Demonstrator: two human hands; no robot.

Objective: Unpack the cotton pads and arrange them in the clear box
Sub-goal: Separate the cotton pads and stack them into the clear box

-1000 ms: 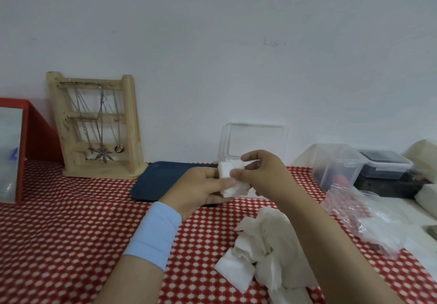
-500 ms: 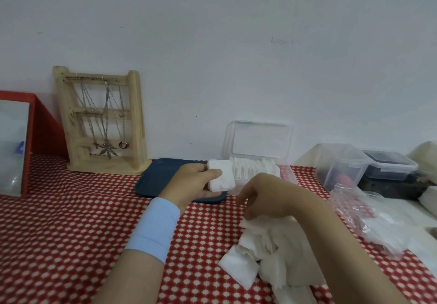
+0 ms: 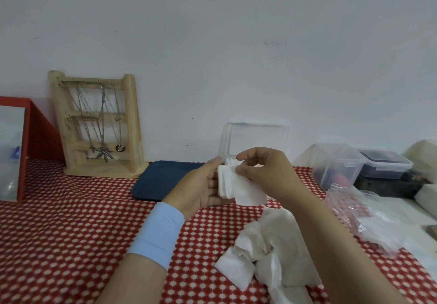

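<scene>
Above the middle of the table (image 3: 71, 232), the left hand (image 3: 201, 185) is turned palm-right with its thumb over the top of a stack (image 3: 223, 183) of cotton pads. It holds the stack on edge so the pads stay squared up and can go in as a block. The right hand (image 3: 267, 171) has its fingers curled and pinches the top corner of a single pad (image 3: 251, 194), which hangs against the stack's near face, apparently being added to it and lined up. Both hands are held just in front of the box (image 3: 256, 138), which sits at the table's back edge against the wall. Its lid is tipped upright, so the opening is free and the drop will be short. The box's body is mostly hidden behind the hands, so how full it is cannot be told. More pads lie in a loose heap (image 3: 267, 251) near the front edge, right under the right forearm, within easy reach for the next pick. A crumpled clear bag (image 3: 369, 221), probably their wrapper, is pushed toward the right edge, out of the way. A blue tray (image 3: 163, 178) lies at the back just left of the hands, with a wooden necklace rack (image 3: 99, 124) further left against the wall. Judging by the heap, a good share of the pads has yet to be stacked and boxed.
</scene>
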